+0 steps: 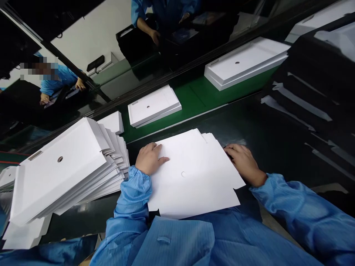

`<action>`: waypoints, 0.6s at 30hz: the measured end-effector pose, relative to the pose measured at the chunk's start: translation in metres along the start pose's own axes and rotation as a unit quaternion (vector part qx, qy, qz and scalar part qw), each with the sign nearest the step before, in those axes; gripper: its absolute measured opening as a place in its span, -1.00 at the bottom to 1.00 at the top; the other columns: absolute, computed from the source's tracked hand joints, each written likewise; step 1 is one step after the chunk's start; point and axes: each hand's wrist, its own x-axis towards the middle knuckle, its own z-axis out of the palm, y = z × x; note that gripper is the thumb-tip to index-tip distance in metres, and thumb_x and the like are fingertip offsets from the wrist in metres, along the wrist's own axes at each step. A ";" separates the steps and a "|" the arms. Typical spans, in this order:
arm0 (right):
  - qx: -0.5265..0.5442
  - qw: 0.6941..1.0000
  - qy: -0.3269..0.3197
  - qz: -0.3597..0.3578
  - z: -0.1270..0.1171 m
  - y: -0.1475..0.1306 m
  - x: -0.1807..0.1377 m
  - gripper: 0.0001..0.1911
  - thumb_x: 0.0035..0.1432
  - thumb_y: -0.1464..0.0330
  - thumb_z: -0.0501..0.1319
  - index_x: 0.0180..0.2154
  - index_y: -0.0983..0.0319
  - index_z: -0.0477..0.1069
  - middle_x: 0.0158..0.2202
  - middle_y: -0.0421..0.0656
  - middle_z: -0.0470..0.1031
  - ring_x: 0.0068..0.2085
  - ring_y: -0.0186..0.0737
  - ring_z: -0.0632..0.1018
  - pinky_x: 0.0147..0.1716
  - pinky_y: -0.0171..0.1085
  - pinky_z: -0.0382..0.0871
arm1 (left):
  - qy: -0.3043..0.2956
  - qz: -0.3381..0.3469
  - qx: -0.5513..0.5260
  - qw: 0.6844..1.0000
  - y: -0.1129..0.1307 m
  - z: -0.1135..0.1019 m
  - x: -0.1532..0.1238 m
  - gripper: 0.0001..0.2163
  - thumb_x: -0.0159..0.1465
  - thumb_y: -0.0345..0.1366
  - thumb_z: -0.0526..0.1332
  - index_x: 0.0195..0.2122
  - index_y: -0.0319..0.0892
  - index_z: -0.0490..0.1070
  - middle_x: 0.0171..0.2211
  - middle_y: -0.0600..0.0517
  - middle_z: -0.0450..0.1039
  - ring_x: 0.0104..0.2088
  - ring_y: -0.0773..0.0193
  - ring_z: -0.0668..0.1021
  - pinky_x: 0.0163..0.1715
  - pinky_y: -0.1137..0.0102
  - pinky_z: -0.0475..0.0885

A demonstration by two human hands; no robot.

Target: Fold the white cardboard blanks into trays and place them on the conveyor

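Note:
In front of me lies a flat white die-cut cardboard sheet [194, 173] with notched edges and a small round cut near its middle. My left hand [149, 159] rests on its left edge, thumb and fingers apart. At the right edge is my right hand [243, 162], fingers stretched out and touching the border; its thumb is mostly hidden. To my left stands a leaning stack of white cardboard blanks [63, 170], the top one with a round hole and a slot.
A green conveyor belt [194, 96] runs behind the dark table, carrying white folded trays [155, 105] and another white stack [246, 61]. Black material with pale strips [313, 99] stands at the right. Across the belt, co-workers in blue sleeves [61, 79] handle items.

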 end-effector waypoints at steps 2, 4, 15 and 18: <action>0.008 1.000 -0.001 0.001 -0.001 0.002 0.000 -0.64 0.24 0.30 0.07 -0.11 0.20 0.60 -0.10 0.00 0.54 -0.10 0.00 0.49 -0.08 -0.05 0.36 | -0.002 0.001 0.007 1.000 0.004 -0.002 -0.002 -0.51 0.30 0.07 0.24 0.14 -0.12 0.43 0.16 -0.16 0.36 0.13 -0.06 0.43 0.10 0.11 0.34; 0.034 0.999 0.012 0.001 -0.002 0.003 0.000 -0.65 0.24 0.27 0.07 -0.16 0.19 0.61 -0.14 -0.01 0.55 -0.11 0.00 0.51 -0.07 -0.04 0.38 | -0.008 0.000 0.002 1.000 0.008 -0.003 -0.004 -0.54 0.28 0.06 0.26 0.10 -0.09 0.47 0.12 -0.13 0.39 0.10 -0.04 0.45 0.07 0.12 0.35; 0.160 0.978 0.130 0.043 -0.039 -0.022 0.004 -0.68 0.31 0.20 0.08 -0.15 0.18 0.56 -0.16 -0.03 0.55 -0.09 -0.08 0.57 -0.01 -0.08 0.46 | 0.003 -0.008 0.014 1.000 0.012 -0.004 -0.009 -0.57 0.28 0.03 0.29 0.07 -0.13 0.47 0.02 -0.11 0.46 -0.01 -0.02 0.51 -0.08 0.15 0.36; 0.120 0.989 0.066 -0.062 -0.062 -0.050 0.028 -0.65 0.33 0.21 0.05 -0.09 0.15 0.56 -0.10 -0.01 0.54 -0.03 -0.03 0.54 0.03 -0.02 0.42 | -0.012 -0.017 0.025 0.999 0.012 -0.005 -0.008 -0.54 0.28 0.06 0.27 0.04 -0.17 0.48 -0.04 -0.15 0.48 -0.05 -0.05 0.52 -0.12 0.15 0.36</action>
